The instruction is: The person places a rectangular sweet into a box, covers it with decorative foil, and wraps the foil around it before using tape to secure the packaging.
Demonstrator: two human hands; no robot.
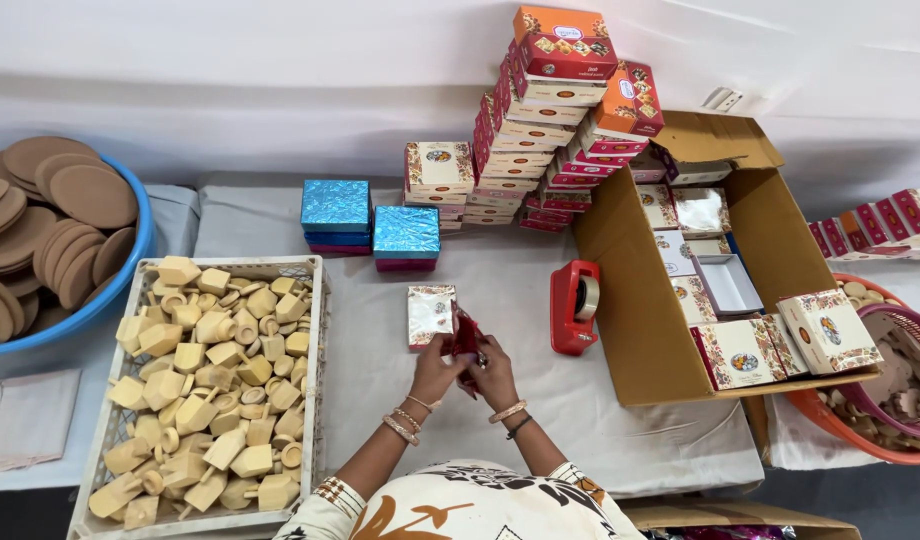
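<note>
Two hands meet at the middle of the grey cloth-covered table (500, 440), both pinching one small red glossy packet (466, 343). Left hand (437, 368) grips it from the left edge, fingers curled in; right hand (496, 374) closes on it from the right, bangles on both wrists. The packet stands up between them, just above the cloth.

Just beyond the left hand lies a small flat cardboard box with a cream floral print (430, 314), flat on the table and almost touching the packet. Off to the right of it, a red tape dispenser (574, 306) with a pale roll stands upright against the side of a big open brown carton (630, 330). Inside that carton: more cream floral boxes, a white tray, a silvery liner, all loosely laid.

Further back, two short stacks of boxes wrapped in shiny blue foil (368, 226) sit side by side. Behind them, against the white wall, a tall leaning pile of red-and-orange printed sweet boxes (550, 120) climbs well above everything else.

Out on the left, a white plastic crate (315, 330) is heaped with pale wooden spinning-top pieces, and beyond it a blue plastic tub (130, 255) holds brown round discs. Far right, an orange basin (830, 425) with a pink basket of pale wooden bits.
</note>
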